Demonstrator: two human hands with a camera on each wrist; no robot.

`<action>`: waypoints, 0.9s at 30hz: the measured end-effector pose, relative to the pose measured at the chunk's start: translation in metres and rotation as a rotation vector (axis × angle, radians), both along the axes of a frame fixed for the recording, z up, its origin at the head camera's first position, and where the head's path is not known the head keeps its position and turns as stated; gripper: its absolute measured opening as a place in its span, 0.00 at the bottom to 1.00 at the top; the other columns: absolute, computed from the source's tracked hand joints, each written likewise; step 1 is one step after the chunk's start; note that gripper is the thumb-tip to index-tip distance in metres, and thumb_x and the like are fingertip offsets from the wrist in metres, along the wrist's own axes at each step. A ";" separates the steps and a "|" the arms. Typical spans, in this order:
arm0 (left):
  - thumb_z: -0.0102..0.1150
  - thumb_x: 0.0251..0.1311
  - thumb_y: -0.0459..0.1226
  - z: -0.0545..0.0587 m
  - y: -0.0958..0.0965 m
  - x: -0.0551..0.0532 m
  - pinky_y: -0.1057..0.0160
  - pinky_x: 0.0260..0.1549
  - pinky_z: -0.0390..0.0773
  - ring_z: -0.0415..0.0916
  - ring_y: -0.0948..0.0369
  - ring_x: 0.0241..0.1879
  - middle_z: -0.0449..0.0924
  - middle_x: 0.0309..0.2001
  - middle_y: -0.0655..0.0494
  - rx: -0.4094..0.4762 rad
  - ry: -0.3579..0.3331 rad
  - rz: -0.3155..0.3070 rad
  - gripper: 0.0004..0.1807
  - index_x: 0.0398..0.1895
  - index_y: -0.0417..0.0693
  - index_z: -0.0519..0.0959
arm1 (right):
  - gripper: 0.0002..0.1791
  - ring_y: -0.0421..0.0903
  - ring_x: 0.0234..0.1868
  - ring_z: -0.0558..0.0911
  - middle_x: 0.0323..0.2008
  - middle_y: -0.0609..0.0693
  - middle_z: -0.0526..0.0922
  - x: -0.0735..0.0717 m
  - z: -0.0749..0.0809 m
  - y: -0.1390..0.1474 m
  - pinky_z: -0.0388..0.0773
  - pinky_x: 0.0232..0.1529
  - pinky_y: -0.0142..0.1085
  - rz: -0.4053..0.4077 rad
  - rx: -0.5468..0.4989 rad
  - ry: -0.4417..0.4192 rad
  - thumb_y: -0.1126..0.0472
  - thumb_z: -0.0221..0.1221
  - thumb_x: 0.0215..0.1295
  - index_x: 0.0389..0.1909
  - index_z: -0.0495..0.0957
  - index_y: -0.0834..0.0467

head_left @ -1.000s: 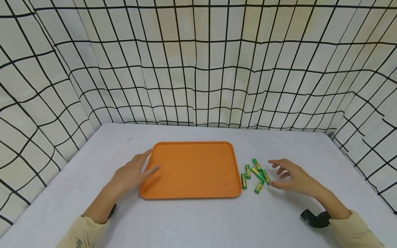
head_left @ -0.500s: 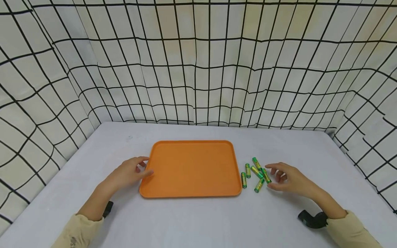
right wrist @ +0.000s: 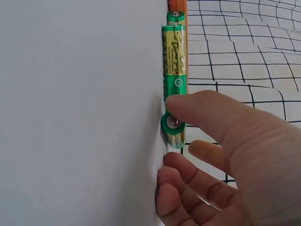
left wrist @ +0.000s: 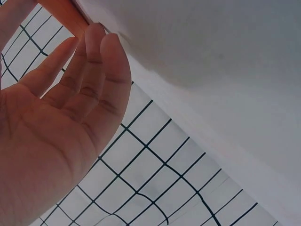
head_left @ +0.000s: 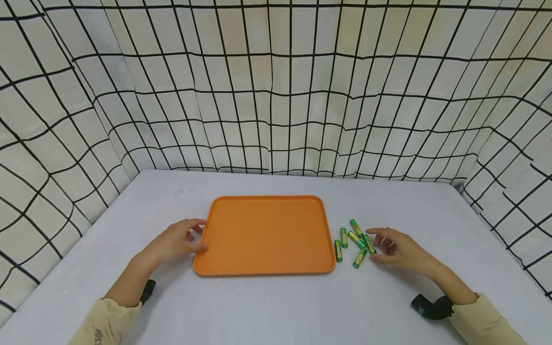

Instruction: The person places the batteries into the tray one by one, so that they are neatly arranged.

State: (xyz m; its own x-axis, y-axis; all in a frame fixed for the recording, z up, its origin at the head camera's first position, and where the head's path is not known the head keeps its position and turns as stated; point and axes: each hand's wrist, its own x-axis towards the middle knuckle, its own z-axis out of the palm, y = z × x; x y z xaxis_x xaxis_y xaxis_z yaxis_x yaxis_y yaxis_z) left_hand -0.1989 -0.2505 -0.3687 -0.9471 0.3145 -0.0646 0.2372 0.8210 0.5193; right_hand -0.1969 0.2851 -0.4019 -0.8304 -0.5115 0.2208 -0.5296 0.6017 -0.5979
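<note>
Batteries (head_left: 356,239), six of them in green and yellow, lie in a loose cluster on the white table (head_left: 267,306), between the orange tray (head_left: 265,235) and the right hand (head_left: 401,249). Furthest left, a cream sleeve (head_left: 108,316) and a black wrist device (head_left: 147,291) lead up to the left hand (head_left: 174,242), which reaches in from the near side to the tray's left edge; its thumb and forefinger are spread apart along that edge, the other fingers slightly bent, and it has no firm grip on anything that can be seen. Next comes the tray, lying flat, with the leftmost battery just beside its right edge. Other batteries touch one another in the middle of the cluster. At its right side the right hand has thumb and forefinger well parted about the nearest battery, the remaining fingers loosely curled, nothing pinched; the cluster stands between this hand and the tray. White walls with a black grid (head_left: 291,120) rise behind and to both sides. The left wrist view shows the palm and finger undersides, hidden from the head camera; the right wrist view shows a battery's metal end below the thumb tip, which overlaps a battery there.
</note>
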 end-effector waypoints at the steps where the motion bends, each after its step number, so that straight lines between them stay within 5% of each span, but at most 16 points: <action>1: 0.70 0.55 0.44 0.000 0.000 0.000 0.54 0.41 0.74 0.74 0.52 0.43 0.78 0.49 0.42 -0.001 -0.002 0.001 0.37 0.63 0.32 0.69 | 0.29 0.36 0.29 0.70 0.35 0.48 0.75 0.000 0.000 0.000 0.70 0.27 0.29 -0.006 0.004 -0.007 0.65 0.70 0.55 0.58 0.73 0.68; 18: 0.71 0.54 0.44 0.001 0.001 0.002 0.50 0.42 0.75 0.74 0.49 0.44 0.77 0.49 0.41 0.000 -0.008 0.003 0.38 0.63 0.31 0.68 | 0.24 0.37 0.26 0.69 0.34 0.48 0.73 -0.001 -0.005 0.002 0.68 0.24 0.28 0.022 -0.045 0.031 0.68 0.70 0.54 0.52 0.75 0.67; 27: 0.71 0.54 0.44 0.003 0.002 0.004 0.49 0.43 0.76 0.74 0.50 0.44 0.77 0.48 0.41 -0.005 -0.001 -0.001 0.39 0.63 0.31 0.68 | 0.23 0.36 0.27 0.69 0.30 0.46 0.72 -0.002 -0.003 0.001 0.68 0.25 0.28 -0.043 -0.014 -0.041 0.63 0.71 0.54 0.50 0.76 0.67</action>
State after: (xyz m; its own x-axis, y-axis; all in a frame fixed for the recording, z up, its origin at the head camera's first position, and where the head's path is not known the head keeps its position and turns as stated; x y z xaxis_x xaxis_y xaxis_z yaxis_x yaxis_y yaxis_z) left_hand -0.1951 -0.2490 -0.3662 -0.9467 0.3149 -0.0673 0.2374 0.8236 0.5151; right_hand -0.1988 0.2865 -0.4053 -0.8601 -0.4723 0.1928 -0.4782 0.6146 -0.6274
